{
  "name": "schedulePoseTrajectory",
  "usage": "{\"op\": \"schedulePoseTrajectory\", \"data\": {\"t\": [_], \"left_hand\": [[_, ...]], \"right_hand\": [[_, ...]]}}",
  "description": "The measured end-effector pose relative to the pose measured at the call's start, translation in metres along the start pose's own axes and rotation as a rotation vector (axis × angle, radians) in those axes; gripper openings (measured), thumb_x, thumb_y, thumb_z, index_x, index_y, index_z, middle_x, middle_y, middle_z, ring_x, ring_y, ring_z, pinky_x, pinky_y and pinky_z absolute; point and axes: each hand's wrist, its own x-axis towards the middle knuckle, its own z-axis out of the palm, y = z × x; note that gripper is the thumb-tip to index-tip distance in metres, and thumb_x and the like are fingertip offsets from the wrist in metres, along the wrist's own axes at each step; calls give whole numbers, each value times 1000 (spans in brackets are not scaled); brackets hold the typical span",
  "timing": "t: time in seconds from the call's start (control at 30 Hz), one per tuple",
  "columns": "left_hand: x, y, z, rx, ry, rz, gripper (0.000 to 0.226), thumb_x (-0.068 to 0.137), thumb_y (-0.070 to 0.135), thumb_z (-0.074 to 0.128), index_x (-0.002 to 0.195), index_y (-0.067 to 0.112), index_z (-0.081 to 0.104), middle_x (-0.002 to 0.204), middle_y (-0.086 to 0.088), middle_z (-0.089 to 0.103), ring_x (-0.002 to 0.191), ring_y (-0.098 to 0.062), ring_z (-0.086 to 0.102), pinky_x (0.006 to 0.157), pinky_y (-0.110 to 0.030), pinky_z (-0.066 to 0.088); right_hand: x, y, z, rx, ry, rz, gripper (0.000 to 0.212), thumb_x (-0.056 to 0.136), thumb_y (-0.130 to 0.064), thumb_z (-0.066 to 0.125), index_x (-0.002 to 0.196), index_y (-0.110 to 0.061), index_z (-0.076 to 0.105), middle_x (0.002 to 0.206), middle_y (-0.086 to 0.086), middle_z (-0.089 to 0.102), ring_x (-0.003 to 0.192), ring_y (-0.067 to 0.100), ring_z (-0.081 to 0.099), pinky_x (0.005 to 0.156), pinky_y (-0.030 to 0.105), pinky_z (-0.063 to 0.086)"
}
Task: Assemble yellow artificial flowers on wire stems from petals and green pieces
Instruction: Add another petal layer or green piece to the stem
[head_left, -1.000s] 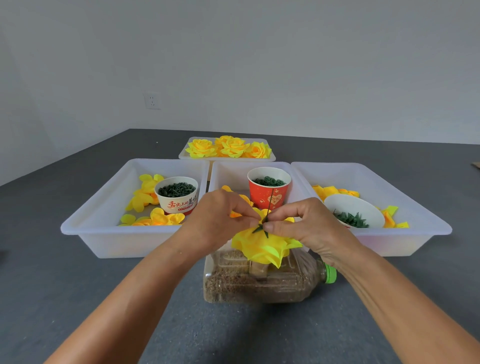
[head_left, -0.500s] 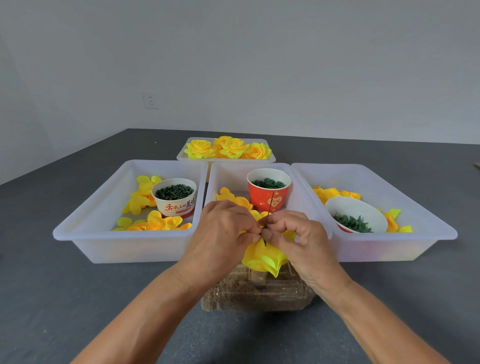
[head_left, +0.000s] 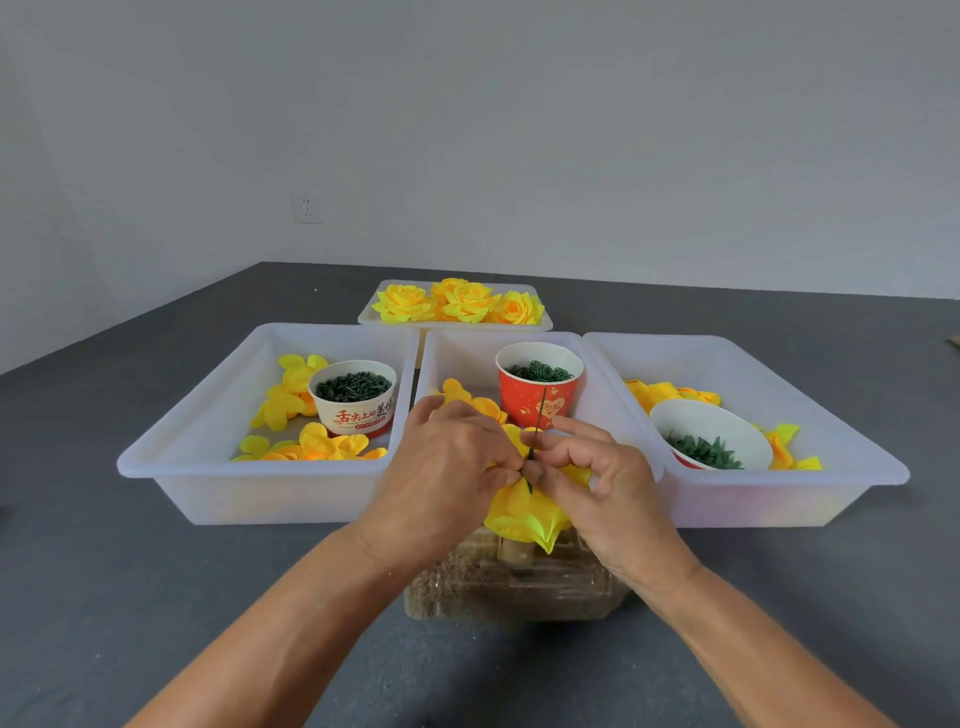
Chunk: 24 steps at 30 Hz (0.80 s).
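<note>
A yellow flower (head_left: 524, 512) hangs upside down between my hands, its thin dark wire stem (head_left: 538, 421) sticking up. My left hand (head_left: 447, 467) grips the flower's base from the left. My right hand (head_left: 597, 483) pinches the stem just above the petals with thumb and forefinger, its other fingers loosely curled. Loose yellow petals (head_left: 306, 444) lie in the left tray (head_left: 260, 499). Green pieces fill a white cup (head_left: 353, 397), a red cup (head_left: 540, 382) and a white bowl (head_left: 711, 441).
Three white trays stand side by side; the right tray (head_left: 753, 493) holds the bowl and more petals. A small far tray (head_left: 457, 322) carries finished yellow flowers (head_left: 462, 301). A plastic bottle (head_left: 514, 582) filled with grain lies under my hands on the dark grey table.
Both hands drew together and down over the flower. My right index finger has lifted and straightened along the stem. The view tilted, so the bottle is mostly covered now.
</note>
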Motion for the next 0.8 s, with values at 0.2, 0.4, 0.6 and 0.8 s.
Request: {"op": "schedulePoseTrajectory", "data": {"t": [0.2, 0.4, 0.6, 0.8], "left_hand": [[6, 2, -9, -364, 46, -214, 10, 84, 23, 67, 88, 19, 76, 83, 5, 72, 79, -5, 63, 73, -20, 46], [16, 11, 3, -593, 54, -329, 10, 76, 12, 75, 69, 17, 70, 53, 15, 60, 51, 7, 53, 53, -7, 40], [20, 12, 2, -567, 34, -319, 14, 77, 14, 74, 64, 14, 68, 52, 11, 60, 51, 5, 52, 51, -6, 38], [25, 13, -3, -363, 10, -273, 21, 76, 18, 74, 59, 21, 63, 54, 17, 54, 59, 10, 51, 57, -4, 33]], "right_hand": [[2, -11, -7, 37, -16, 64, 13, 71, -18, 79, 70, -30, 76, 104, -10, 70, 115, 12, 56, 102, 49, 40], [2, -14, 2, 8, 104, 43, 23, 68, -17, 81, 51, -21, 66, 92, -2, 71, 94, 12, 65, 87, 47, 50], [-1, -8, 8, -2, 138, -14, 31, 70, -15, 79, 52, -36, 65, 101, -14, 65, 120, 20, 50, 102, 48, 37], [-4, -3, 14, 3, 173, -53, 32, 72, -9, 77, 53, -29, 61, 96, -45, 58, 131, 10, 41, 108, 39, 32]]}}
